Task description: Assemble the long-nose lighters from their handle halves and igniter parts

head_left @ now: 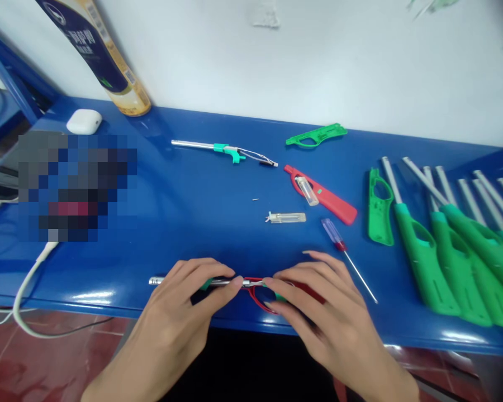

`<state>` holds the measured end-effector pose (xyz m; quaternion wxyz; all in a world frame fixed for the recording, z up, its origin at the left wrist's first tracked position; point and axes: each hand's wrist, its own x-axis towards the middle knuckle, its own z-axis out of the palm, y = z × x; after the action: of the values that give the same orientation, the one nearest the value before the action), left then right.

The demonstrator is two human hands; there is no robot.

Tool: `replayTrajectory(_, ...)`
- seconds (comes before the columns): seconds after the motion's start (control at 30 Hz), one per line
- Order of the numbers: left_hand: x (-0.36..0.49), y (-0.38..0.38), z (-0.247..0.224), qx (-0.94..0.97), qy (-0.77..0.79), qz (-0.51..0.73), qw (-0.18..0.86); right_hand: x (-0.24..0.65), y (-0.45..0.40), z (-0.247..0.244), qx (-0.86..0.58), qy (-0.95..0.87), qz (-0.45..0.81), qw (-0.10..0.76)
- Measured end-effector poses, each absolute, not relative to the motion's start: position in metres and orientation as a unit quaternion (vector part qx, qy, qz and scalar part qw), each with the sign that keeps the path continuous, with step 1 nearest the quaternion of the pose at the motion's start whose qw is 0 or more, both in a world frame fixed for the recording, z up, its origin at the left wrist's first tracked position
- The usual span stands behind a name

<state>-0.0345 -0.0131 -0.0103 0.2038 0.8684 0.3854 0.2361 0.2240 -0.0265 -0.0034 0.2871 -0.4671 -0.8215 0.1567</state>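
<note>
Metal tube (156,281) at red casing (256,302)
Left grip (182,310) pinches the tube, tip protruding leftward; right grip (335,310) holds the casing near its loop.

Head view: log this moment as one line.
left hand: holding metal tube | right hand: at red casing | screwdriver: on blue table | green lighters: far right

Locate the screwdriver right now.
In the head view, the screwdriver lies right of centre on the table, between the right hand and the green lighters.
</note>
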Motion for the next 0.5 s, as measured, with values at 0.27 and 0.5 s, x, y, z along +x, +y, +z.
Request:
replayTrajectory(0.27, -0.036, -0.013, -0.007, 0.873, 0.395, 0.216, 0.189, 0.223, -0.029, 0.002, -0.470, -0.834, 0.120, 0.264)
replayTrajectory(0.5, -0.035, -0.013, -0.014, 0.854, 0.410, 0.240, 0.212, 0.218, -0.020, 0.009, -0.432, -0.867, 0.101, 0.226)
